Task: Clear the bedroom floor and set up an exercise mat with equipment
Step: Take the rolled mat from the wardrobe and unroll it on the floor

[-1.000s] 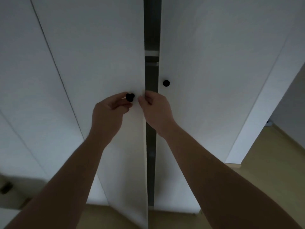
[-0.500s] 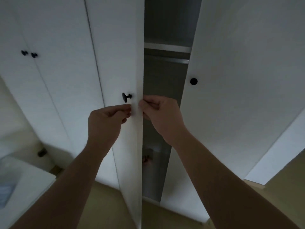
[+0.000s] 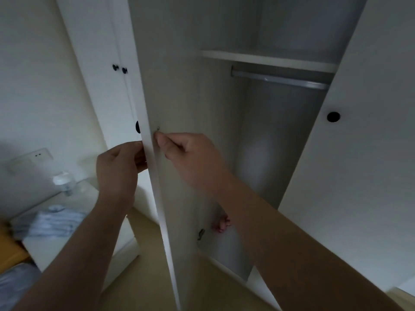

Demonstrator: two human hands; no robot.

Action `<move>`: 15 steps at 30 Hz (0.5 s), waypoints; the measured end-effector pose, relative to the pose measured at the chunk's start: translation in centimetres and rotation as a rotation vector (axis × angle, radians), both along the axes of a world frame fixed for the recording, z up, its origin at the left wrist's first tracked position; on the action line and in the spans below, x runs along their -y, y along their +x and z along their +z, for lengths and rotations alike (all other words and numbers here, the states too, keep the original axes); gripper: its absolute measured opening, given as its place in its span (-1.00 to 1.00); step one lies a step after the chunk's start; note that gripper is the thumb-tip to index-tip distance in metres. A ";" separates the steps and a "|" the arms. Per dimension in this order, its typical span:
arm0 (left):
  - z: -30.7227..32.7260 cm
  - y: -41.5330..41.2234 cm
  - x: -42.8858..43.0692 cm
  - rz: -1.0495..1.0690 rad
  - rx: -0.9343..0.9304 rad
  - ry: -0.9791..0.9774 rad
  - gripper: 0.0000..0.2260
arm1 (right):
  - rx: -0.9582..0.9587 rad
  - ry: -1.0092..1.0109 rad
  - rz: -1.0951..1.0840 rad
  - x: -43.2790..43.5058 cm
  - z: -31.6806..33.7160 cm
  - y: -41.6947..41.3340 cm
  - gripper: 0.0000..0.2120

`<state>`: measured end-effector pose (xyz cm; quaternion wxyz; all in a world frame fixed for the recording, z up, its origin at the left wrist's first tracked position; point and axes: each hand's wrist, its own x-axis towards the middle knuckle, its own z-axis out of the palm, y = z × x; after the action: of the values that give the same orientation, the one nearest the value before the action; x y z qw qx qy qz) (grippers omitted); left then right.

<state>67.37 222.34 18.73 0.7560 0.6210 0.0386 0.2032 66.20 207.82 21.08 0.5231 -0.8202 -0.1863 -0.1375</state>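
Observation:
A white wardrobe stands in front of me with its left door (image 3: 179,90) swung wide open, edge-on to me. My left hand (image 3: 119,167) is on the door's outer face just below its black knob (image 3: 137,127), fingers curled against the edge. My right hand (image 3: 188,156) pinches the door's edge from the inner side. Inside the wardrobe are a shelf (image 3: 269,60), a bare hanging rail (image 3: 278,78) and a small pink object (image 3: 221,224) low down, partly hidden by my right forearm. No mat or exercise equipment shows.
The right wardrobe door (image 3: 359,153) with a black knob (image 3: 333,116) stays shut. At the left a white bedside table (image 3: 74,241) carries folded bluish cloth (image 3: 49,223) and a small white jar (image 3: 64,181). A wall socket (image 3: 31,159) sits above it. Beige floor (image 3: 146,277) lies below.
The left wardrobe door has swung from a narrow gap to wide open, both hands moving with its edge. My view has turned left, bringing the bedside table into sight.

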 end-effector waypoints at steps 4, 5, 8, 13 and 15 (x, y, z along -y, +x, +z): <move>-0.1 1.2 -3.5 0.060 -0.039 -0.085 -0.62 | -0.089 -0.051 0.123 -4.0 0.1 1.6 -0.64; -0.2 1.6 -4.1 0.062 -0.044 -0.097 -0.62 | -0.090 -0.076 0.137 -4.7 0.1 2.1 -0.62; -0.7 3.2 -6.7 0.069 -0.046 -0.097 -0.82 | -0.098 -0.124 0.189 -7.5 0.5 3.6 -0.59; -1.6 5.8 -10.2 0.002 -0.008 -0.055 -0.85 | -0.102 -0.198 0.216 -10.8 0.9 5.7 -0.56; -1.8 6.4 -10.9 -0.048 0.014 -0.004 -0.81 | -0.101 -0.190 0.213 -11.5 1.0 6.3 -0.58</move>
<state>73.72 233.28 16.94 0.7622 0.6188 0.0188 0.1893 72.51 219.27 22.09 0.4633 -0.8475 -0.2579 -0.0216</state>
